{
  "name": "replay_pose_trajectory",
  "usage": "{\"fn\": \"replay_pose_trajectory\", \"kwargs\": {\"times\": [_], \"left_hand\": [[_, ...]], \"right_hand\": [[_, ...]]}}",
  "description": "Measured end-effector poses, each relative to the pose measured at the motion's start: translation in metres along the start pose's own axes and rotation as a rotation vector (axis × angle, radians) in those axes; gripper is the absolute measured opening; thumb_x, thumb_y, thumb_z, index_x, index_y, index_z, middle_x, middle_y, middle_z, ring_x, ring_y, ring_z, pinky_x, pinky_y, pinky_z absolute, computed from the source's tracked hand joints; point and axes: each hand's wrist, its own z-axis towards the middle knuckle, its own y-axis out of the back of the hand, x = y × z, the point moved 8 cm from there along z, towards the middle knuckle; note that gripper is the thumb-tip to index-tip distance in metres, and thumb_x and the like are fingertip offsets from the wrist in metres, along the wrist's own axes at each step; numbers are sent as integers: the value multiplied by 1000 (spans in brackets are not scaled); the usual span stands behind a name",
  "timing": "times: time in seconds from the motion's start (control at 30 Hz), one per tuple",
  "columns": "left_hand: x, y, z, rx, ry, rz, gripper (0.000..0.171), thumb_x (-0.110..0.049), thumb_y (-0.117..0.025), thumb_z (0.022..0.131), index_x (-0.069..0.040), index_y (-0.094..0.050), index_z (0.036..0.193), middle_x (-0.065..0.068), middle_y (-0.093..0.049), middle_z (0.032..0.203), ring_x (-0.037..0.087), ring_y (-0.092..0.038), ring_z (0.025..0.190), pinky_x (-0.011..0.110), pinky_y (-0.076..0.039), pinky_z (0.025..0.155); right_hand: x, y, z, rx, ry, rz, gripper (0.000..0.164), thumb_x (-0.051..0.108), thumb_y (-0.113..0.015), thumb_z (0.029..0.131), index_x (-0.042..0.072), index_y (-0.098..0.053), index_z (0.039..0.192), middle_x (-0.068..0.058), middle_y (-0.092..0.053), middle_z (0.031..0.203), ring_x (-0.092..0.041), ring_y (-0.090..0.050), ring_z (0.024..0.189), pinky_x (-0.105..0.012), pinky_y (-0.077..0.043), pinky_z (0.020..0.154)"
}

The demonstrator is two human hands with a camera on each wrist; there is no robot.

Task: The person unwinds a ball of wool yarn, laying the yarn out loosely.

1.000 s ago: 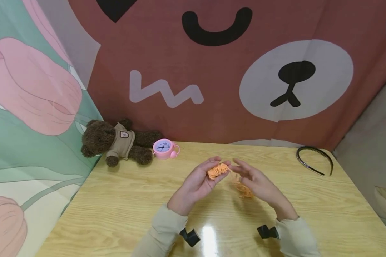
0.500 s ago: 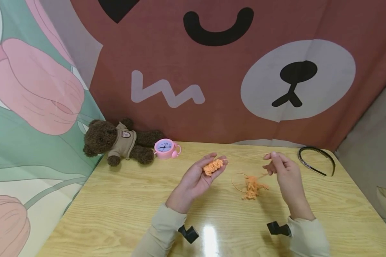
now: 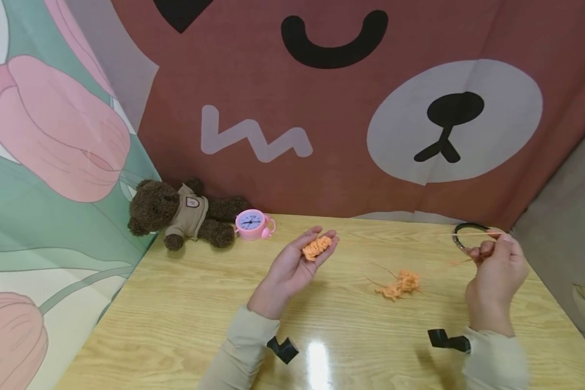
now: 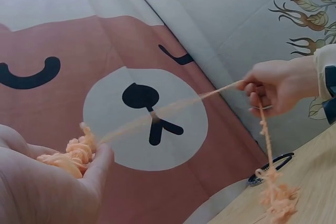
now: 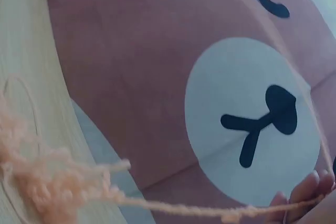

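My left hand (image 3: pixel 292 271), palm up, holds a small wound bundle of orange yarn (image 3: pixel 317 248) between thumb and fingers. A taut strand of yarn (image 4: pixel 220 90) runs from that bundle across to my right hand (image 3: pixel 498 276), which grips it with curled fingers out at the right. From the right hand a second length drops to a loose tangle of orange yarn (image 3: pixel 400 286), seen over the table between the hands. The right wrist view shows the tangle (image 5: pixel 52 190) close up, with a knotted strand leading to the right fingertips.
A brown teddy bear (image 3: pixel 190 214) lies at the table's back left, with a pink alarm clock (image 3: pixel 251 223) beside its feet. A black headband (image 3: pixel 460 238) sits at the back right, partly behind the right hand. A printed bear curtain (image 3: pixel 273 184) hangs behind the wooden table (image 3: pixel 185 309).
My right hand has moved from beside the left hand far to the right, drawing the strand out long. The tangle has shifted rightward. The left hand has drifted slightly left with its bundle.
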Motion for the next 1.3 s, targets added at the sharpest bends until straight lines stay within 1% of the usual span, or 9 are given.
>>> {"fn": "replay_pose_trajectory", "kwargs": {"times": [0.13,0.27,0.37,0.47,0.53,0.63,0.87,1.07,1.3], "left_hand": [[-2,1,-1,-9,-3,-11,29,-8,-41,109,-9,-40,137,19,-43,152,34,-36,150,34,-54,105],[-2,1,0,-11,3,-8,25,-9,-41,109,-10,-41,134,18,-43,152,33,-35,150,34,-53,106],[0,0,1,-10,7,15,22,-9,-42,108,-11,-42,130,17,-44,150,31,-42,146,34,-51,108],[3,-1,2,-11,10,37,20,-9,-44,108,-11,-43,127,16,-47,147,27,-55,133,33,-49,110],[6,-1,2,-7,12,49,19,-9,-44,108,-11,-42,127,15,-50,143,24,-62,123,33,-50,110],[12,-3,2,5,17,60,16,-9,-44,108,-10,-42,124,14,-54,135,21,-66,115,32,-53,107],[31,-8,5,52,54,131,8,-8,-41,109,-11,-47,113,11,-60,121,17,-67,110,27,-60,97],[33,-3,8,11,39,146,9,-7,-43,108,-10,-47,116,13,-60,124,21,-66,115,27,-59,98],[25,14,16,-48,16,102,23,-4,-42,107,-6,-42,130,20,-52,138,35,-44,144,30,-59,100]], "right_hand": [[0,9,5,-41,-38,24,21,17,-50,107,2,-61,97,-5,-52,73,-17,-53,52,-24,-56,51],[-9,0,4,66,-97,-264,19,20,-50,107,9,-62,98,1,-58,80,-10,-59,59,-17,-56,56],[-24,-17,-2,307,-111,-670,21,27,-47,108,14,-64,110,10,-61,88,-1,-63,72,-12,-55,65],[-41,-35,-16,609,-53,-1036,40,36,-38,110,12,-58,136,-2,-67,117,-8,-67,97,-30,-59,89],[-50,-46,-30,768,2,-1169,53,42,-34,110,9,-47,149,-15,-61,137,-23,-65,116,-48,-54,100],[-62,-61,-53,922,3,-1197,57,43,-36,110,8,-38,156,-25,-45,154,-45,-49,135,-65,-45,106],[-91,-90,-111,1248,-105,-1079,56,41,-52,106,7,-46,151,-17,-59,143,-34,-60,129,-49,-57,101],[-81,-90,-105,1147,-109,-1074,38,37,-58,104,6,-71,122,-8,-72,96,-19,-66,88,-30,-58,70],[-39,-67,-58,795,54,-1033,41,45,-53,104,12,-70,122,5,-67,88,-9,-64,87,-16,-49,80]]}}
